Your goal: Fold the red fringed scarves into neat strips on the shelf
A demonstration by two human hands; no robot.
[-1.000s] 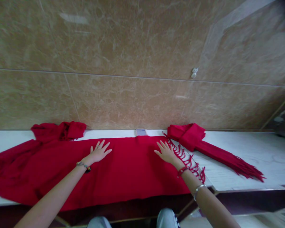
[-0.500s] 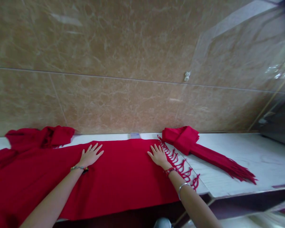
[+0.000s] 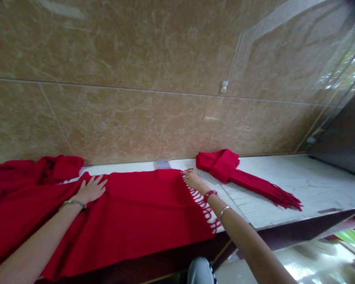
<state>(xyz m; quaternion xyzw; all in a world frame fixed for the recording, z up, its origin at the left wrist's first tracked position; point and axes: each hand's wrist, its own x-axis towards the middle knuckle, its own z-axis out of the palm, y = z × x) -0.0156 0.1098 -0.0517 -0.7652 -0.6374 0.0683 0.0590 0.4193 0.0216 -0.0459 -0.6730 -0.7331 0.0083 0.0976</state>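
A wide red scarf (image 3: pixel 142 213) lies spread over the white table, its front edge hanging past the table's front and its fringe (image 3: pixel 205 207) pointing right. My left hand (image 3: pixel 92 189) rests flat on the cloth, fingers apart, with folds bunched beneath and left of it. At the far right corner, my right hand (image 3: pixel 192 178) has its fingers closed on the edge where the fringe starts. Right of that hand, a second red scarf (image 3: pixel 218 163) lies folded, its fringed tail stretched toward the front right.
Behind the table (image 3: pixel 283 173) rises a brown marbled wall (image 3: pixel 136 126). A crumpled red cloth (image 3: pixel 60 167) sits at the back left. A small pale label (image 3: pixel 163 164) lies by the wall. At the far right stands a dark panel (image 3: pixel 339 134); a green basin (image 3: pixel 350 236) is below.
My right hand has gone from lying flat on the scarf to closing on its fringed far corner. My left hand has slid left, still flat. The view has shifted a little rightward.
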